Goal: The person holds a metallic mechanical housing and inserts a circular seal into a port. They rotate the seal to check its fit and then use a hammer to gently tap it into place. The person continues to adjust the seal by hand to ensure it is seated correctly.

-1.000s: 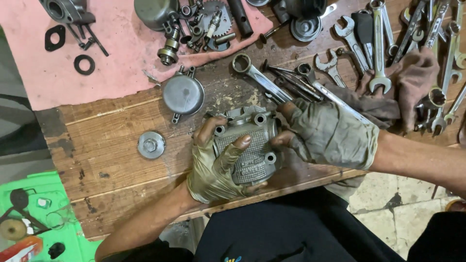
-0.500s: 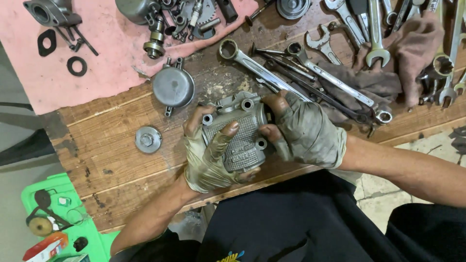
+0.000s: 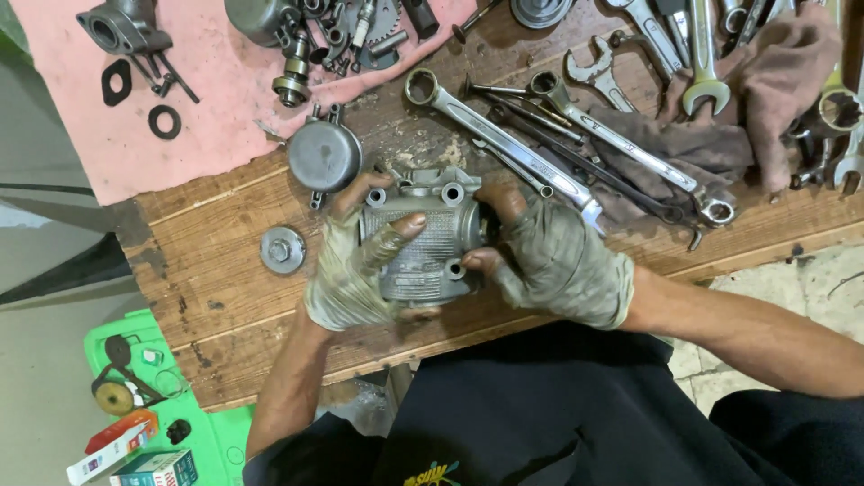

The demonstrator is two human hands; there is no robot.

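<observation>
Hands in worn fingerless gloves grip a grey finned casting (image 3: 423,238) from both sides, near the front edge of the wooden surface (image 3: 225,306) and about midway along it. Left hand (image 3: 351,270) cups the casting's left flank and lower corner, thumb lying across the finned face, fingers curled behind the upper left edge. Right hand (image 3: 549,256) clamps the right flank, thumb on the lower right boss, fingertips hooked over the upper right corner. Both hands are closed on the part, neither spread; the casting sits between them, so neither is nearer.

The casting's long axis looks to run roughly from the front edge toward the back edge, though the block is close to square. Its finned face looks up at the camera, and the end with two round bosses points toward the back edge. Whether it rests on the surface or is lifted just off it cannot be told.

Just beyond its upper left corner sits a round domed cover (image 3: 324,155), near but apart. A flanged nut (image 3: 283,249) lies left of the left hand. Long ring spanners (image 3: 504,144) lie slantwise toward the back right corner, partly on a brown rag (image 3: 765,99). A pink cloth (image 3: 207,81) with small parts covers the back left corner.
</observation>
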